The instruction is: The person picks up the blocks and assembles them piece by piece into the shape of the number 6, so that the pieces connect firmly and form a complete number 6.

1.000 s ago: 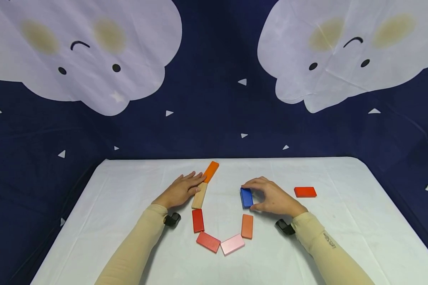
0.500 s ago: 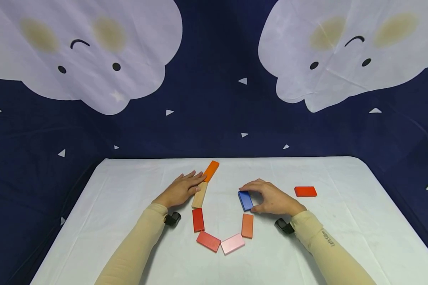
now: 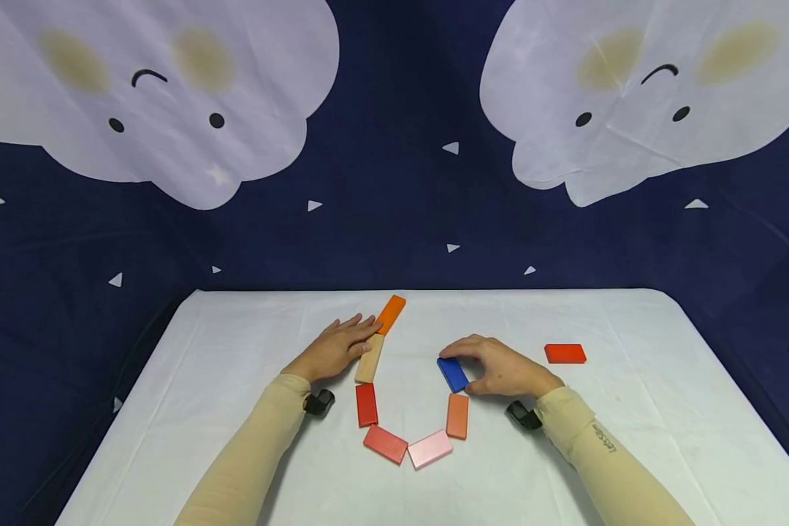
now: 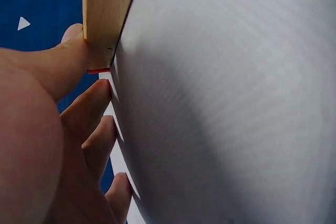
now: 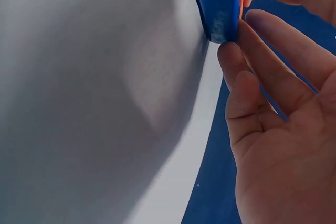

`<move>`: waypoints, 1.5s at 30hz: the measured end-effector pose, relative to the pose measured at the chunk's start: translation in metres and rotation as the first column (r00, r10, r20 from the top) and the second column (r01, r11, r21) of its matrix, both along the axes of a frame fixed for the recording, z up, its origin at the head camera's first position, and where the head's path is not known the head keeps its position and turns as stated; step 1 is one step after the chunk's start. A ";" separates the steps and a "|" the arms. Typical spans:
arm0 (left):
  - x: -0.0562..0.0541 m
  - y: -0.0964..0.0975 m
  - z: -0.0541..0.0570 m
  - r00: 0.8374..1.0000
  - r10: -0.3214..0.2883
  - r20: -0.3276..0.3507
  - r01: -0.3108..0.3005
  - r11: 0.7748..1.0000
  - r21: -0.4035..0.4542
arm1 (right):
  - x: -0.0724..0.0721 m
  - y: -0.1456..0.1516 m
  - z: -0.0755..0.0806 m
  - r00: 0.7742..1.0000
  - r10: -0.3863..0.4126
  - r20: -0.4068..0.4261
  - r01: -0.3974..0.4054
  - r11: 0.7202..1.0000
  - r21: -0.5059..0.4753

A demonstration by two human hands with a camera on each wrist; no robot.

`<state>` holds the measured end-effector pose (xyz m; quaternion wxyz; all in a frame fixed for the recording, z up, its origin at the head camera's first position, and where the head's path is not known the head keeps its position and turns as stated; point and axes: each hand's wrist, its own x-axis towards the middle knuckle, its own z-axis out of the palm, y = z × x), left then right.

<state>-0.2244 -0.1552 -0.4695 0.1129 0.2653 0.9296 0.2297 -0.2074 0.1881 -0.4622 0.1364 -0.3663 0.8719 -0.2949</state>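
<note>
My right hand (image 3: 502, 367) grips a blue block (image 3: 453, 374) by its two ends, fingers at the far end and thumb at the near one. The block lies tilted on the table just beyond an orange-pink block (image 3: 456, 416). With fingers spread and fairly straight, my left hand (image 3: 337, 351) rests on the left side, its thumb touching the natural wood block (image 3: 370, 359) and its fingertips at the bright orange block (image 3: 391, 315). In the left wrist view the wood block (image 4: 107, 14) stands beside the thumb. The blue block (image 5: 216, 9) shows between the right fingers in the right wrist view.
A red block (image 3: 367, 405), a coral block (image 3: 386, 444) and a pink block (image 3: 430, 448) continue the curved row at the front. One red-orange block (image 3: 565, 353) lies apart at the right. Behind the white table (image 3: 237, 453) hangs a dark blue cloth (image 3: 394, 183) with clouds.
My right hand has drawn the blue block a little toward me and to the left, turning it so its far end leans left. The left hand has stayed in place.
</note>
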 end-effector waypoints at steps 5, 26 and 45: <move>0.000 0.000 0.000 1.000 0.007 -0.001 -0.007 1.000 -0.010 | 0.000 -0.001 0.001 1.000 0.014 0.008 -0.014 1.000 0.004; 0.001 0.001 0.000 1.000 0.008 0.003 -0.008 1.000 -0.009 | 0.001 -0.006 0.001 0.999 0.042 0.023 -0.042 0.999 0.006; 0.000 0.000 0.001 1.000 0.002 0.001 -0.002 1.000 -0.002 | 0.010 0.019 0.009 0.995 -0.102 -0.005 0.101 0.988 -0.120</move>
